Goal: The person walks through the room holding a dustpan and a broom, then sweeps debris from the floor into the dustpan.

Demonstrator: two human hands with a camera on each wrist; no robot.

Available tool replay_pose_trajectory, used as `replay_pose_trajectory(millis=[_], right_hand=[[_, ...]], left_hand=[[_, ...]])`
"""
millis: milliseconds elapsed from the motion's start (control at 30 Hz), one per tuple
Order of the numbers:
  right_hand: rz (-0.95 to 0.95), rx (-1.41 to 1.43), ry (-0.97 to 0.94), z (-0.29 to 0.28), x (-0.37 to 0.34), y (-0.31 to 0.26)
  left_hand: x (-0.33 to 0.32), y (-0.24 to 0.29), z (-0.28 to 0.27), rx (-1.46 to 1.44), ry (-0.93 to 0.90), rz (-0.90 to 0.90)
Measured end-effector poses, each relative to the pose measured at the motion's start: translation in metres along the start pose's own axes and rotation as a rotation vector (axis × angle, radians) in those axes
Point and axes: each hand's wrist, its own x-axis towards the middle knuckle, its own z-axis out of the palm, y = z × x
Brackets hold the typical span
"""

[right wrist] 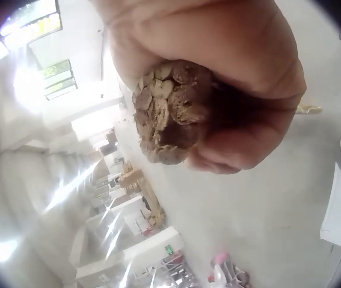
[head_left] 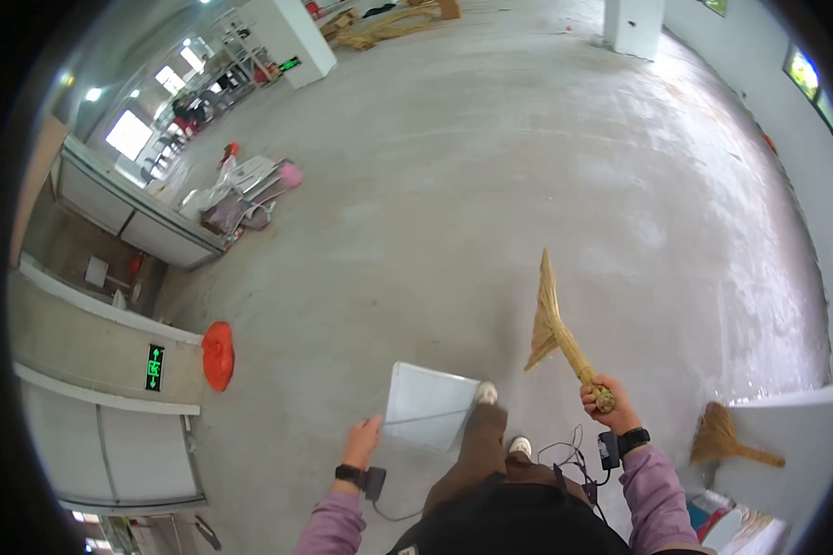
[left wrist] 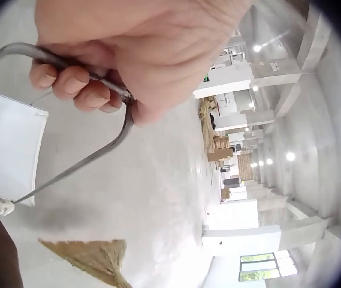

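My left hand has its fingers curled round the metal wire handle of a white dustpan, which hangs low beside my shoe; the left wrist view shows its pale pan too. In my right hand is the handle of a straw broom, its bristle head pointing forward over the floor. The right wrist view shows the cut end of the broom handle inside the curled fingers of the right hand.
A second straw broom is at the right by a white surface. At the left lie a red bag and a heap of mixed items. Pillars stand farther off. Cables hang near my feet.
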Motion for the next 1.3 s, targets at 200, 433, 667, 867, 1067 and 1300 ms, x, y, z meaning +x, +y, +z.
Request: replay_pose_trajectory(millis=[200, 433, 667, 867, 1067, 1300], right_hand=[[-0.122, -0.421, 0.264, 0.09, 0.071, -0.048], [-0.143, -0.189, 0.294, 0.128, 0.114, -0.154], [-0.278, -0.224, 0.451, 0.137, 0.175, -0.255], [-0.257, -0.27, 0.451, 0.187, 0.26, -0.359], [-0.179, -0.497, 0.349, 0.279, 0.326, -0.441], [-0.042, -0.479, 0.403, 0.336, 0.361, -0.516]], left_hand=[[0.139, 0.068, 0.034, -0.035, -0.065, -0.026], [0.252, 0.176, 0.052, 0.073, -0.302, 0.017], [0.341, 0.297, 0.079, 0.081, -0.222, 0.063], [0.414, 0.384, 0.124, 0.257, -0.165, 0.068], [0.488, 0.496, 0.183, 0.269, -0.141, 0.048], [0.574, 0.565, 0.22, 0.336, -0.145, 0.035]])
